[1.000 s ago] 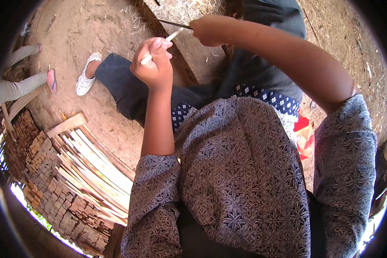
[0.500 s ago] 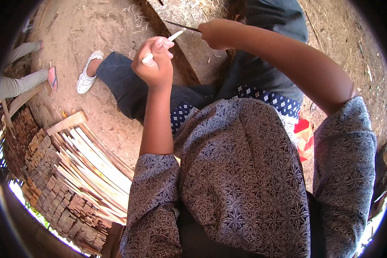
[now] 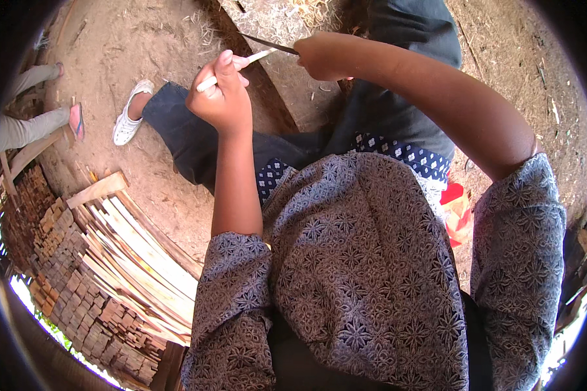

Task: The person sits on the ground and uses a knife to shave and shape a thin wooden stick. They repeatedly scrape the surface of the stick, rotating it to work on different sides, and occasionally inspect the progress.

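My left hand point(image 3: 223, 91) is closed round a slim, pale wooden stick point(image 3: 259, 56), whose blunt near end pokes out below the thumb. The stick's far end slants up and to the right, toward my other hand. In my right hand point(image 3: 324, 56) is a knife, its handle hidden by the closed fingers. The dark, narrow knife blade point(image 3: 267, 43) points left and lies across the far part of the stick, seemingly against it. Both hands are held above a broad wooden board point(image 3: 306, 94) between my legs.
Curly pale shavings point(image 3: 316, 12) lie at the board's far end. Long light wood strips point(image 3: 137, 241) are piled at lower left, beside stacked brown wood pieces point(image 3: 88, 287). Another person's legs point(image 3: 36, 127) show at the far left. A red and orange bag point(image 3: 458, 212) sits near my right side.
Both hands have shifted slightly left, still holding the stick and the knife. The blade has moved a little left along with them.
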The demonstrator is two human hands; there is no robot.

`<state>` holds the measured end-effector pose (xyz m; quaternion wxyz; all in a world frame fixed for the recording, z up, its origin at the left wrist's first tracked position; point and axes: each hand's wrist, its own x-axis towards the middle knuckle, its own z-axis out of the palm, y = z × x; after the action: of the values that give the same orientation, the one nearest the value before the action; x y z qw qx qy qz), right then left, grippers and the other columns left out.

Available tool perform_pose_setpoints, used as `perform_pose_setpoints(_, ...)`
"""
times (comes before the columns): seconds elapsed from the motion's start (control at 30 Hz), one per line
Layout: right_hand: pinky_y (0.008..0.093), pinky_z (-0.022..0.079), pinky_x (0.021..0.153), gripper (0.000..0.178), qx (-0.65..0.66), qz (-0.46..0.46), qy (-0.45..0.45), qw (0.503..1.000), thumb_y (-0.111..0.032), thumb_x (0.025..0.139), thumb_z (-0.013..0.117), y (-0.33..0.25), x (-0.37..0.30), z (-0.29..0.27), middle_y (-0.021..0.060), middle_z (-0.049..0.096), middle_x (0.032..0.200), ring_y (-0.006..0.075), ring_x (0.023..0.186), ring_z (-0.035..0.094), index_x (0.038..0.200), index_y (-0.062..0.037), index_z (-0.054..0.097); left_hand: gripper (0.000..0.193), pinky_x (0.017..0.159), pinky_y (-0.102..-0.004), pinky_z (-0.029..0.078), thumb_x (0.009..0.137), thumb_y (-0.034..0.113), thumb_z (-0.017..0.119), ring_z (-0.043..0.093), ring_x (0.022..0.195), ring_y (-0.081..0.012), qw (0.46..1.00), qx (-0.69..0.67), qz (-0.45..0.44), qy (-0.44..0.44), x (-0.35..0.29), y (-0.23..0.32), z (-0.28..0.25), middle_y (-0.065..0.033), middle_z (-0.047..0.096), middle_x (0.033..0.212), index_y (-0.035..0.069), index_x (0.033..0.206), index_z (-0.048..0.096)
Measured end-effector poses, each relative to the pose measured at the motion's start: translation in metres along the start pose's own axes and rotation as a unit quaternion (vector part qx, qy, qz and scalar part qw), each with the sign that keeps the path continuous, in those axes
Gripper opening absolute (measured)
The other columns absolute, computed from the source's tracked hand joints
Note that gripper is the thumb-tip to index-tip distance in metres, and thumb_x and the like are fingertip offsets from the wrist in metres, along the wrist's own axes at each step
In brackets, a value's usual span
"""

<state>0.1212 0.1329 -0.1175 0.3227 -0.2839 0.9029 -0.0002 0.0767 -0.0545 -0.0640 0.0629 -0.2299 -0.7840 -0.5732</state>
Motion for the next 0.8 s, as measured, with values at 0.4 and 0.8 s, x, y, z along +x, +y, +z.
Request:
perform_pose_setpoints(0.4,0.0438,0.058,0.080,0.022,0.117,0.089,0.005,0.989,-0.009,0.082,0.068,-0.005,-0.006,0.007,0.0222,0.070,0.106,0.0375,0.096,0.072,0.102,0.0014,0.071,0.046,0.054,-0.0279,0.048,0.105,0.027,0.055,0.061,0.053,-0.0147,1.000,0.002,-0.027,-0.008,-0.012,-0.001,-0.007,-0.0126,0.069,0.070,-0.006,0.076,0.067)
perform_pose_setpoints(0.8,0.0478,0.057,0.081,0.025,0.237,0.153,0.120,0.952,-0.008,0.087,0.062,-0.020,-0.011,0.004,0.0207,0.072,0.104,0.0398,0.100,0.071,0.109,0.0008,0.067,0.043,0.051,-0.0260,0.046,0.105,0.028,0.056,0.059,0.053,-0.0113,0.998,0.027,0.040,-0.041,-0.012,0.001,-0.003,-0.0087,0.069,0.070,-0.004,0.078,0.068)
